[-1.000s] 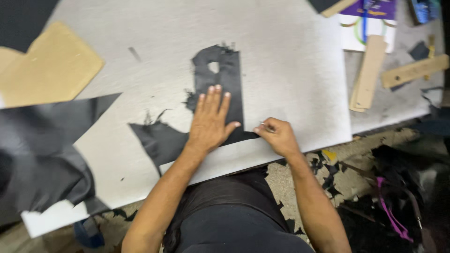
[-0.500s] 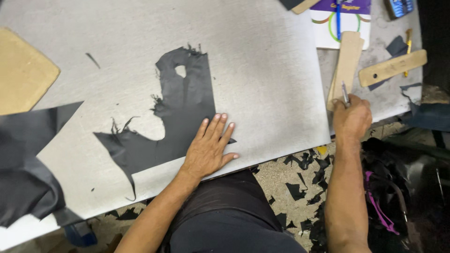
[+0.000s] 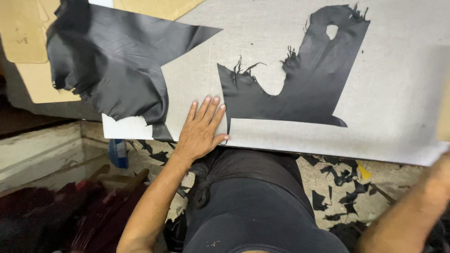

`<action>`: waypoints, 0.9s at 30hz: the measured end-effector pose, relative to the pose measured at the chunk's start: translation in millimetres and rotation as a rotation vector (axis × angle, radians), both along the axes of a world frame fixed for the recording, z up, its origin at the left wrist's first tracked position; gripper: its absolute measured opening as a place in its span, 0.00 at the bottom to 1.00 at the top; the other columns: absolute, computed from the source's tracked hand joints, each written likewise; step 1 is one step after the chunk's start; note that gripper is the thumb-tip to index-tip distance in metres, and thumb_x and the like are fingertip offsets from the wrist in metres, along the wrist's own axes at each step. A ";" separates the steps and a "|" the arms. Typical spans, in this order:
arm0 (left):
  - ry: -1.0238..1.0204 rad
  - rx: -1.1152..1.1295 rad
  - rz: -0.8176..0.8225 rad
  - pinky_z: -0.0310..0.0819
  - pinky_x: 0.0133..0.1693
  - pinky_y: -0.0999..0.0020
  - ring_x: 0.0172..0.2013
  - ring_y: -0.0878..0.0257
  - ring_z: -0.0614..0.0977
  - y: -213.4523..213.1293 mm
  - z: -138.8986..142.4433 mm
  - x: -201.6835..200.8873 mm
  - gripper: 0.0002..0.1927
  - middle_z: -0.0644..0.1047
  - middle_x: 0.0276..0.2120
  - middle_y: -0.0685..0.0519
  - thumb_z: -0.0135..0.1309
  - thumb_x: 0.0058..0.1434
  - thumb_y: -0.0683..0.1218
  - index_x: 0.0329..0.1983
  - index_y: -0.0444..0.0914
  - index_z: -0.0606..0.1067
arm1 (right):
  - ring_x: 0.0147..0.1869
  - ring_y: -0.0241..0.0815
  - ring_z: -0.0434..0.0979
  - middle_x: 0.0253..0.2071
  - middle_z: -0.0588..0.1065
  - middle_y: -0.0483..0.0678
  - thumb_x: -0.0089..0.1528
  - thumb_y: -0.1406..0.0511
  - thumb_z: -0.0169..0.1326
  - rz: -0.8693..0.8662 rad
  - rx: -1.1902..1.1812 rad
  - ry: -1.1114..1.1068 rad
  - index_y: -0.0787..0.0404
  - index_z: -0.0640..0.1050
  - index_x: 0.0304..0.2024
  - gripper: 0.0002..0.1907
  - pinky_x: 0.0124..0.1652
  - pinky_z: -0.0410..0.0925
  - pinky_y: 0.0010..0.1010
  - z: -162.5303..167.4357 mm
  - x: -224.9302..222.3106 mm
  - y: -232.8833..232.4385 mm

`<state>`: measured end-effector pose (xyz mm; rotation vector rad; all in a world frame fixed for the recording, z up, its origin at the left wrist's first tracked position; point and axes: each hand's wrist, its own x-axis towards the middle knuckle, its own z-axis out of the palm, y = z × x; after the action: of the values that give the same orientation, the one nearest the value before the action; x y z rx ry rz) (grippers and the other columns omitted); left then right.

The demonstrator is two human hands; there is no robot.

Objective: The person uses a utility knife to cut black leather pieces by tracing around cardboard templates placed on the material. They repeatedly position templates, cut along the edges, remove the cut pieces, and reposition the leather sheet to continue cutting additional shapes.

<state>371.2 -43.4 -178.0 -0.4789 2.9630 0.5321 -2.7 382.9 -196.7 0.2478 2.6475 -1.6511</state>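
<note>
one left hand [image 3: 202, 127] flat on grey board [image 3: 398, 103], beside black leather piece [image 3: 304, 79]

the right hand is cut off by the right edge, only its blurred forearm [image 3: 412, 211] showing.

The black leather offcut [image 3: 304, 89], ragged-edged with 1 hole, lies flat, seemingly smooth, on the board.

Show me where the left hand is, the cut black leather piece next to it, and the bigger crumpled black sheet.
left hand [image 3: 200, 132]: head view, back of the hand, flat on the board.
cut black leather piece [image 3: 313, 79]: head view, its wide middle part.
crumpled black sheet [image 3: 119, 63]: head view, centre of its creased surface.
</note>
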 end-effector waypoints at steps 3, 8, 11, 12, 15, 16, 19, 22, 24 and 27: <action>0.144 0.056 0.019 0.46 0.70 0.45 0.72 0.49 0.59 -7.6 -5.2 5.2 0.38 0.63 0.71 0.43 0.56 0.62 0.60 0.69 0.35 0.67 | 0.33 0.34 0.70 0.36 0.77 0.49 0.71 0.70 0.59 0.271 -0.073 -0.060 0.63 0.83 0.50 0.06 0.30 0.63 0.26 14.4 67.6 -82.2; 0.419 0.195 0.079 0.62 0.63 0.51 0.62 0.52 0.72 -13.7 -9.7 -3.0 0.25 0.74 0.60 0.47 0.64 0.62 0.47 0.60 0.35 0.74 | 0.34 0.40 0.71 0.31 0.77 0.50 0.68 0.66 0.60 0.706 0.304 -0.270 0.59 0.84 0.49 0.09 0.35 0.63 0.32 14.0 134.8 -204.6; 0.465 0.117 0.044 0.66 0.58 0.55 0.58 0.53 0.73 -7.9 -9.5 -10.9 0.20 0.75 0.59 0.48 0.63 0.60 0.43 0.56 0.35 0.77 | 0.34 0.44 0.73 0.31 0.78 0.55 0.69 0.64 0.60 0.681 0.495 -0.214 0.58 0.84 0.52 0.10 0.35 0.65 0.35 16.9 142.5 -228.0; 0.474 0.120 0.071 0.66 0.58 0.55 0.58 0.54 0.73 -6.0 -9.8 -12.3 0.19 0.75 0.58 0.49 0.63 0.61 0.42 0.55 0.35 0.77 | 0.38 0.45 0.75 0.37 0.79 0.56 0.68 0.65 0.61 0.712 0.508 -0.032 0.60 0.84 0.50 0.10 0.38 0.67 0.35 18.1 144.0 -227.8; 0.505 0.157 0.142 0.66 0.59 0.54 0.58 0.52 0.73 0.7 -11.2 -14.1 0.17 0.75 0.57 0.47 0.63 0.62 0.42 0.54 0.34 0.78 | 0.51 0.50 0.80 0.51 0.79 0.58 0.68 0.68 0.62 0.770 0.551 0.359 0.65 0.82 0.49 0.08 0.50 0.72 0.37 20.2 155.4 -213.3; 0.509 0.181 0.175 0.66 0.60 0.53 0.58 0.50 0.72 2.6 -11.6 -12.4 0.19 0.74 0.57 0.44 0.62 0.61 0.42 0.55 0.31 0.78 | 0.56 0.51 0.80 0.55 0.78 0.58 0.70 0.68 0.61 0.786 0.567 0.380 0.64 0.82 0.50 0.07 0.55 0.72 0.37 19.5 162.5 -206.8; 0.501 0.158 0.190 0.66 0.62 0.53 0.60 0.48 0.72 7.9 -13.3 -9.4 0.18 0.76 0.55 0.45 0.62 0.61 0.41 0.54 0.31 0.79 | 0.61 0.51 0.79 0.64 0.74 0.58 0.69 0.68 0.57 0.737 0.520 0.159 0.61 0.80 0.52 0.09 0.55 0.74 0.33 16.3 183.8 -190.6; 0.488 0.112 0.194 0.66 0.62 0.52 0.59 0.48 0.72 14.1 -14.2 -12.5 0.16 0.77 0.54 0.47 0.61 0.61 0.40 0.52 0.32 0.80 | 0.64 0.54 0.77 0.66 0.72 0.60 0.65 0.71 0.57 0.751 0.490 0.161 0.62 0.80 0.55 0.15 0.57 0.72 0.35 15.0 193.7 -184.3; 0.476 0.080 0.195 0.65 0.61 0.52 0.59 0.48 0.72 18.2 -13.8 -17.5 0.15 0.77 0.53 0.47 0.60 0.62 0.40 0.52 0.32 0.80 | 0.65 0.56 0.77 0.66 0.72 0.60 0.64 0.73 0.57 0.779 0.497 0.245 0.63 0.80 0.57 0.18 0.60 0.71 0.37 16.8 192.4 -184.1; 0.459 0.030 0.219 0.65 0.61 0.51 0.59 0.48 0.72 24.3 -11.6 -24.3 0.14 0.77 0.53 0.47 0.60 0.63 0.40 0.51 0.33 0.80 | 0.64 0.56 0.78 0.66 0.72 0.58 0.63 0.74 0.56 0.824 0.515 0.295 0.63 0.80 0.57 0.19 0.59 0.72 0.37 22.7 183.3 -185.0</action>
<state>347.0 -19.2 -189.6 -0.7786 3.3453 0.8043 180.6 197.9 -174.0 -1.0137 2.7046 -0.7848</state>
